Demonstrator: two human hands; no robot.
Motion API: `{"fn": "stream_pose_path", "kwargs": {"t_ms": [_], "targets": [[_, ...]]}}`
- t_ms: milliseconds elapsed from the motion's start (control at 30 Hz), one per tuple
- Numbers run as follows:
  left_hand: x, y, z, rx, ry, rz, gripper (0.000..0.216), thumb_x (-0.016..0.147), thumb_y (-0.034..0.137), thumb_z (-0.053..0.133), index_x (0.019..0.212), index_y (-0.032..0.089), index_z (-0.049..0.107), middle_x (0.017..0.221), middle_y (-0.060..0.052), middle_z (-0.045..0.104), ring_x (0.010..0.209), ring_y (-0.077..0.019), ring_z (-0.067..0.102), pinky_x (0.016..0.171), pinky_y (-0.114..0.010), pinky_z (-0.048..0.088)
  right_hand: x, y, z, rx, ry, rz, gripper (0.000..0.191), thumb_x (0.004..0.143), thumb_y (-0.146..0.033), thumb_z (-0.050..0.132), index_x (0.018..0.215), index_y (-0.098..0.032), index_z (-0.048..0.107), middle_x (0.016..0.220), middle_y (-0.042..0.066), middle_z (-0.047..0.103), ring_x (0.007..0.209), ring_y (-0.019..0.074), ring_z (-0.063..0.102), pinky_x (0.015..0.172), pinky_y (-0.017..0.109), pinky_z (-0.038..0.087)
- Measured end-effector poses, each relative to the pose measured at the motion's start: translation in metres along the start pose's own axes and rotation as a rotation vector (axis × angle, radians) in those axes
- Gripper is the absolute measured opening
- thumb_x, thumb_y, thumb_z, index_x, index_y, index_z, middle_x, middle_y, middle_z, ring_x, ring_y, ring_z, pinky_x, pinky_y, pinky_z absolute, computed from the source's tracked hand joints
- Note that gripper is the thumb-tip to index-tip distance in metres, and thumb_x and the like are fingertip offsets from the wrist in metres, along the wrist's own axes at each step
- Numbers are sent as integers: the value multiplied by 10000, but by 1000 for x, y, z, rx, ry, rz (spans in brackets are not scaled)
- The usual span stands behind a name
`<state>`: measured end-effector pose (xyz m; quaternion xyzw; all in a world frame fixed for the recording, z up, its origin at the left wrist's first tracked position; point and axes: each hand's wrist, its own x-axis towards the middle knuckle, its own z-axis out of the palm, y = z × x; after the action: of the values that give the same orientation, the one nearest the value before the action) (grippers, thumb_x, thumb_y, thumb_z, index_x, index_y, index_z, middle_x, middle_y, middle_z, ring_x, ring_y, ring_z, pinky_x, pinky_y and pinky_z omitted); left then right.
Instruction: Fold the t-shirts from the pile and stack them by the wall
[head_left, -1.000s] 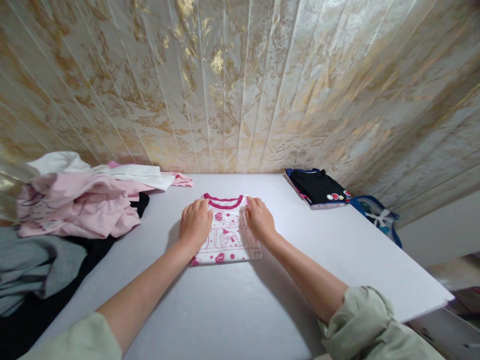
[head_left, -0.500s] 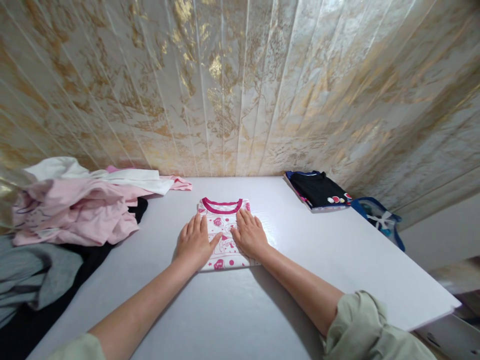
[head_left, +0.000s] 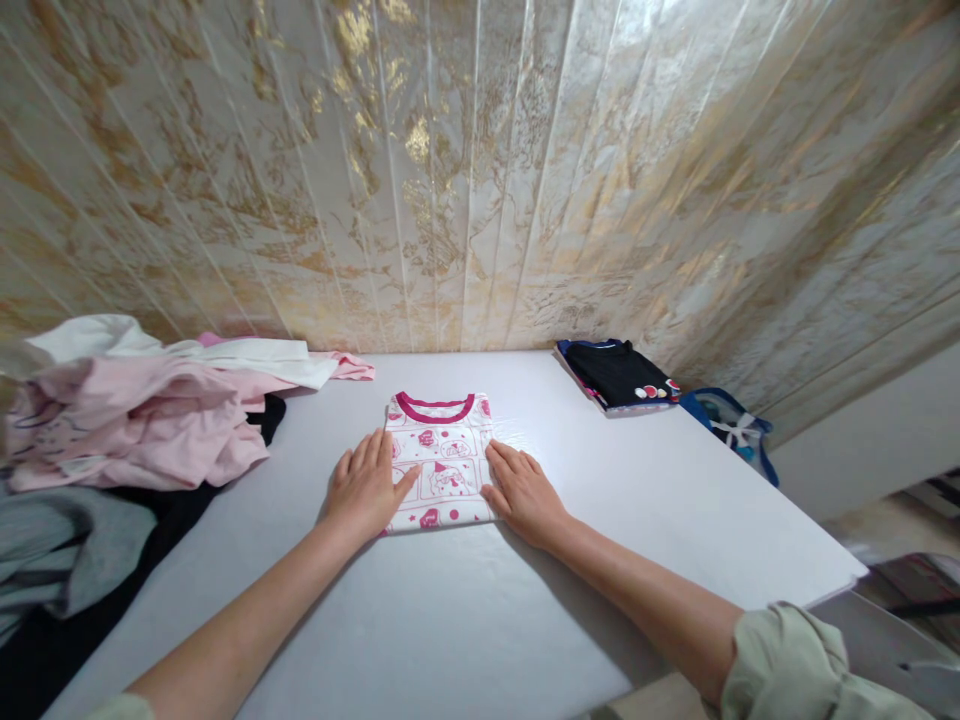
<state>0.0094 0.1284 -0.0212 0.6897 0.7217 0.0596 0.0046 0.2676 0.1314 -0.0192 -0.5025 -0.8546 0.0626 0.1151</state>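
Observation:
A white T-shirt (head_left: 442, 470) with pink cartoon prints and a dark pink collar lies folded into a neat rectangle, its neckline toward the wall. My left hand (head_left: 364, 485) rests flat along its left edge, the thumb stretched over the print. At the opposite edge, my right hand (head_left: 525, 492) lies with fingers extended, the fingertips at the shirt's right side. Neither hand grips the fabric. Under the shirt is a white table (head_left: 420, 620).
A loose heap of pink and white clothes (head_left: 150, 420) covers the table's left side, with a grey garment (head_left: 82, 550) in front. Folded dark clothes (head_left: 615, 375) are stacked at the back right. Beyond the right edge sits a blue-trimmed clear bag (head_left: 731, 430). A patterned curtain (head_left: 450, 180) hangs behind.
My right hand has slid outward from the shirt's top to its right edge. My left hand has shifted slightly outward too, uncovering more of the print. The view has turned slightly right.

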Motion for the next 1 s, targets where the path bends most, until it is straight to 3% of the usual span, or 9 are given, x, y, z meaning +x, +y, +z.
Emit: {"fn": "stream_pose_path", "kwargs": {"t_ms": [133,233,333,433,600,800,1000], "targets": [[-16,0,-3,-31,40,29,701,925,551,323,1480,124,343,1568,-135,299,1452,-278,245,1166,-473,200,-9,4,-2,32,66,-1,547,957,-345,431,1463,-146,374,1503,132,397,1376,228,364,1142,412,294],[-37,8,-7,-86,94,183,655,936,554,325,1485,198,348,1566,-86,320,1450,-261,255,1178,-457,196,-20,-5,-3,25,102,14,545,955,-333,435,1465,-152,370,1501,142,394,1380,256,355,1138,455,304],[-56,20,-7,-145,60,408,667,929,596,340,1498,249,324,1556,-57,348,1431,-252,300,1169,-439,243,-33,-25,-4,11,57,-64,564,951,-352,448,1474,-156,364,1527,129,362,1410,269,307,1165,487,243],[-70,26,-2,-153,8,505,707,902,637,380,1509,284,295,1555,-54,349,1416,-273,330,1150,-458,279,-44,-40,-3,37,-44,-179,618,955,-414,447,1510,-182,304,1558,85,316,1431,248,276,1184,466,205],[-85,18,8,-107,54,484,665,897,613,420,1500,369,284,1573,-30,310,1419,-301,319,1140,-492,270,-56,-37,-4,63,-126,-183,639,961,-456,430,1534,-240,245,1581,28,260,1451,224,232,1196,447,176],[-101,3,9,-50,81,415,645,901,599,417,1497,415,257,1581,-23,288,1420,-302,319,1119,-498,290,-68,-25,-9,18,-115,-130,648,953,-403,453,1537,-227,236,1583,30,243,1450,235,240,1193,456,196],[-115,-8,10,-18,168,359,626,916,517,440,1500,341,299,1557,-45,348,1411,-281,335,1125,-480,295,-74,-18,-9,-12,-105,-115,627,940,-354,468,1524,-230,275,1564,53,299,1427,256,295,1166,492,253]]}}
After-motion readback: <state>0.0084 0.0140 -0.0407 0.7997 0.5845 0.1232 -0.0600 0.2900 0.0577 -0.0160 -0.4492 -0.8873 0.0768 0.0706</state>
